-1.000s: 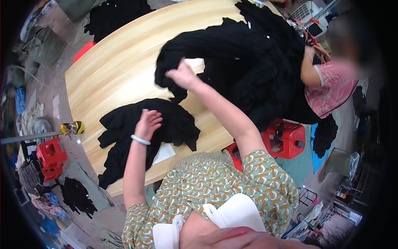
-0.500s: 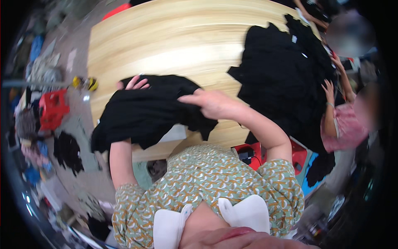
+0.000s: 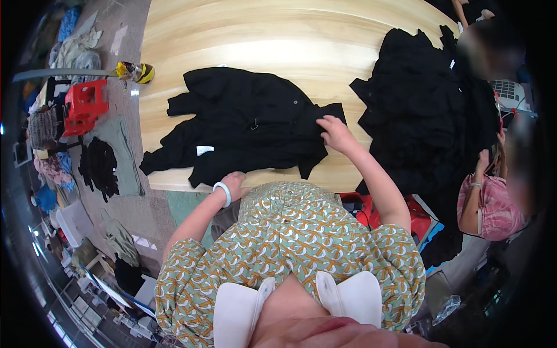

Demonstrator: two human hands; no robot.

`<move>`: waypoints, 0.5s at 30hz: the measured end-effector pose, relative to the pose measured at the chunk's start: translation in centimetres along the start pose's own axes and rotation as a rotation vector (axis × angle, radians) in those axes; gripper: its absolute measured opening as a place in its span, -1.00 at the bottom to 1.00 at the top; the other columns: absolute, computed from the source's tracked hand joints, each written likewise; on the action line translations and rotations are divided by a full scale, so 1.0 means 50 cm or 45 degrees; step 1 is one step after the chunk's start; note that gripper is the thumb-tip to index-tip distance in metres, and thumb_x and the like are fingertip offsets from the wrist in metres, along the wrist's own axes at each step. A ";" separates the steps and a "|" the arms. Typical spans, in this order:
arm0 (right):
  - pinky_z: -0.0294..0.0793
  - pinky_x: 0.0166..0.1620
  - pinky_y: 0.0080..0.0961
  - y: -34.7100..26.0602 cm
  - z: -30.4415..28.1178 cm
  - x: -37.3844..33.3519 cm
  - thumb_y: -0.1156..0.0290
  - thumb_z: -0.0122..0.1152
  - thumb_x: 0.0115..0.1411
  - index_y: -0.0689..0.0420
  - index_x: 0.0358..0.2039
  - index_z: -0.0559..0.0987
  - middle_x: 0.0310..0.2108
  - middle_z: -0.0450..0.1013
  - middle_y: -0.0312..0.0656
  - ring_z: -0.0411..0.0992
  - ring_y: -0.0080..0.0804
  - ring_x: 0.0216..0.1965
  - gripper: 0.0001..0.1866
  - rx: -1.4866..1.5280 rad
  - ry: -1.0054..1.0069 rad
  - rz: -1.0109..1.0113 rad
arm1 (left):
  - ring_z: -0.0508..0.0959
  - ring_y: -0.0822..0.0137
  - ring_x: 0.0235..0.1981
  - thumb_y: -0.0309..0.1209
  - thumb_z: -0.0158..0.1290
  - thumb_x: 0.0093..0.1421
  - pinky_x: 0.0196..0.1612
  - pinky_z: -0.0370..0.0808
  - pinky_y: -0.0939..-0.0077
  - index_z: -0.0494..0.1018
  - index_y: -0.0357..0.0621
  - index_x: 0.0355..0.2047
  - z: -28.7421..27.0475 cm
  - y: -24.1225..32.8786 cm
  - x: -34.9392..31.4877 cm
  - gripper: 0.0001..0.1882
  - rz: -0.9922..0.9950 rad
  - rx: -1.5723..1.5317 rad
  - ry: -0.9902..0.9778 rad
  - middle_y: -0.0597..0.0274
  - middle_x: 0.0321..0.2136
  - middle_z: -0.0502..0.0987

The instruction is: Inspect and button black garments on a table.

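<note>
A black garment [image 3: 249, 124] that looks like a button-up shirt lies spread on the wooden table [image 3: 261, 35] in front of me. It has a small white label and a round button, and its sleeves point left. My left hand [image 3: 234, 184], with a pale bangle on its wrist, is at the garment's near edge by the table's front, fingers apart. At the garment's right end, my right hand [image 3: 336, 134] has its fingers closed on the cloth near the collar.
More black garments [image 3: 423, 110] lie in a pile on the table's right side. A person in a pink top [image 3: 493, 206] stands beside it, hand at the pile. Left of the table are a red plastic stool [image 3: 86, 107], a yellow-and-black wrapped object [image 3: 135, 72] and dark cloth [image 3: 100, 168] on the floor.
The black garment, bunched over my left forearm before, now lies flat on the table. My left hand has come out from under it to the near edge; my right has moved right.
</note>
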State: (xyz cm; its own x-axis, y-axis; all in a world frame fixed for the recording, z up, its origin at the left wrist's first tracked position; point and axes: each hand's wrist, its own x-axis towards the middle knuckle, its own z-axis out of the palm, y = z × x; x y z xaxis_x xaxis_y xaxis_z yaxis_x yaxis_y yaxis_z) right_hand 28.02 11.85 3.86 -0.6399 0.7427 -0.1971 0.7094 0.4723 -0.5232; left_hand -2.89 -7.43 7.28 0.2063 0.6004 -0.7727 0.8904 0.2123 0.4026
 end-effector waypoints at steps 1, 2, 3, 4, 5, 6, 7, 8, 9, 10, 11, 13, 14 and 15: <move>0.33 -0.09 -0.35 -0.004 -0.003 0.009 0.48 0.12 -0.06 0.11 -0.13 0.42 -0.15 0.35 -0.09 0.31 -0.15 -0.11 -0.61 0.005 -0.014 -0.010 | 0.49 0.01 -0.33 -0.21 0.02 0.02 -0.23 0.42 0.36 0.46 -0.24 -0.34 0.012 0.003 0.000 -0.67 0.145 -0.020 0.152 -0.07 -0.40 0.49; 0.33 -0.10 -0.34 -0.010 -0.011 0.022 0.46 0.12 -0.06 0.13 -0.18 0.43 -0.18 0.36 -0.08 0.32 -0.14 -0.13 -0.65 0.149 0.014 0.025 | 0.49 0.04 -0.40 -0.25 0.02 0.02 -0.33 0.41 0.34 0.44 -0.25 -0.44 -0.004 0.025 0.004 -0.73 0.167 -0.177 0.254 -0.04 -0.46 0.48; 0.33 -0.10 -0.33 -0.017 -0.019 0.032 0.45 0.13 -0.06 0.15 -0.22 0.45 -0.22 0.38 -0.06 0.33 -0.13 -0.14 -0.68 0.291 0.044 0.062 | 0.49 0.06 -0.48 -0.29 0.03 0.02 -0.43 0.40 0.32 0.43 -0.25 -0.55 -0.027 0.049 0.012 -0.76 0.190 -0.331 0.358 -0.01 -0.52 0.47; 0.34 -0.13 -0.34 -0.028 -0.024 0.042 0.38 0.17 -0.07 0.17 -0.28 0.46 -0.31 0.41 -0.06 0.36 -0.15 -0.20 -0.71 0.325 0.048 -0.011 | 0.45 0.09 -0.57 -0.38 0.03 0.02 -0.53 0.35 0.32 0.38 -0.26 -0.61 -0.037 0.060 0.027 -0.81 0.361 -0.354 0.664 0.04 -0.62 0.42; 0.34 -0.13 -0.34 -0.040 -0.024 0.046 0.38 0.17 -0.07 0.17 -0.28 0.46 -0.31 0.41 -0.06 0.36 -0.15 -0.20 -0.71 0.323 0.047 -0.011 | 0.43 0.10 -0.60 -0.42 0.04 0.01 -0.53 0.36 0.34 0.38 -0.24 -0.60 -0.057 0.077 0.041 -0.85 0.363 -0.388 0.808 0.08 -0.64 0.40; 0.34 -0.16 -0.34 -0.051 -0.026 0.046 0.35 0.18 -0.08 0.17 -0.31 0.47 -0.34 0.41 -0.08 0.36 -0.16 -0.24 -0.71 0.304 0.036 -0.107 | 0.43 0.11 -0.59 -0.43 0.05 0.00 -0.52 0.36 0.35 0.38 -0.23 -0.59 -0.070 0.090 0.064 -0.87 0.352 -0.348 0.915 0.10 -0.63 0.39; 0.34 -0.20 -0.33 -0.064 -0.025 0.046 0.32 0.20 -0.10 0.16 -0.34 0.48 -0.38 0.41 -0.10 0.37 -0.16 -0.27 -0.71 0.285 0.028 -0.206 | 0.42 0.13 -0.58 -0.45 0.06 -0.02 -0.51 0.36 0.35 0.38 -0.22 -0.58 -0.082 0.102 0.083 -0.89 0.341 -0.306 1.024 0.12 -0.63 0.38; 0.33 -0.25 -0.34 -0.075 -0.019 0.041 0.28 0.24 -0.13 0.14 -0.38 0.50 -0.44 0.40 -0.13 0.36 -0.18 -0.34 -0.71 0.191 0.117 -0.279 | 0.42 0.14 -0.54 -0.45 0.07 -0.03 -0.48 0.36 0.36 0.38 -0.21 -0.56 -0.092 0.116 0.104 -0.89 0.371 -0.249 1.096 0.12 -0.59 0.37; 0.31 -0.26 -0.34 -0.086 -0.011 0.033 0.30 0.22 -0.12 0.12 -0.42 0.51 -0.49 0.38 -0.15 0.35 -0.20 -0.37 -0.77 0.131 0.199 -0.289 | 0.42 0.15 -0.49 -0.45 0.08 -0.04 -0.44 0.36 0.36 0.38 -0.21 -0.54 -0.098 0.133 0.121 -0.89 0.408 -0.191 1.170 0.13 -0.56 0.37; 0.32 -0.27 -0.34 -0.090 0.003 0.030 0.32 0.21 -0.11 0.11 -0.44 0.52 -0.50 0.38 -0.15 0.35 -0.20 -0.39 -0.80 0.087 0.226 -0.283 | 0.41 0.14 -0.39 -0.46 0.11 -0.08 -0.37 0.36 0.35 0.37 -0.19 -0.47 -0.096 0.142 0.140 -0.83 0.441 -0.103 1.215 0.11 -0.47 0.36; 0.33 -0.28 -0.33 -0.088 0.010 0.029 0.34 0.19 -0.09 0.11 -0.46 0.52 -0.52 0.38 -0.15 0.35 -0.19 -0.40 -0.83 0.032 0.267 -0.263 | 0.38 0.09 -0.32 -0.45 0.13 -0.12 -0.30 0.36 0.32 0.36 -0.18 -0.37 -0.088 0.151 0.161 -0.73 0.411 -0.037 1.192 0.06 -0.39 0.34; 0.35 -0.26 -0.35 -0.095 0.022 0.037 0.39 0.16 -0.06 0.13 -0.47 0.52 -0.50 0.39 -0.15 0.36 -0.17 -0.38 -0.87 0.117 0.262 -0.197 | 0.37 0.05 -0.30 -0.44 0.15 -0.16 -0.26 0.36 0.26 0.35 -0.17 -0.31 -0.069 0.142 0.192 -0.64 0.362 0.112 1.166 0.02 -0.35 0.33; 0.36 -0.26 -0.34 -0.098 0.028 0.040 0.38 0.15 -0.06 0.12 -0.47 0.53 -0.50 0.40 -0.14 0.37 -0.17 -0.37 -0.87 0.149 0.233 -0.183 | 0.36 0.03 -0.29 -0.47 0.13 -0.20 -0.23 0.35 0.23 0.36 -0.18 -0.31 -0.057 0.128 0.204 -0.64 0.340 0.129 1.163 0.00 -0.34 0.33; 0.37 -0.26 -0.33 -0.101 0.033 0.043 0.37 0.14 -0.05 0.12 -0.47 0.53 -0.50 0.40 -0.13 0.38 -0.16 -0.37 -0.87 0.184 0.201 -0.170 | 0.37 0.03 -0.31 -0.51 0.07 -0.21 -0.26 0.35 0.24 0.37 -0.18 -0.38 -0.046 0.105 0.214 -0.71 0.382 0.188 1.202 0.01 -0.36 0.34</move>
State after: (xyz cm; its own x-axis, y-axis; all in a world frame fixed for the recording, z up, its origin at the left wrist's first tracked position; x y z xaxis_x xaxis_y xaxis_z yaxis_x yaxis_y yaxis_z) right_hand 22.59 10.30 4.71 -0.6632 0.7484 0.0076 0.5645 0.5068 -0.6516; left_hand 3.03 1.88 2.26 0.0812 0.9932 0.0829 0.9090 -0.1079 0.4026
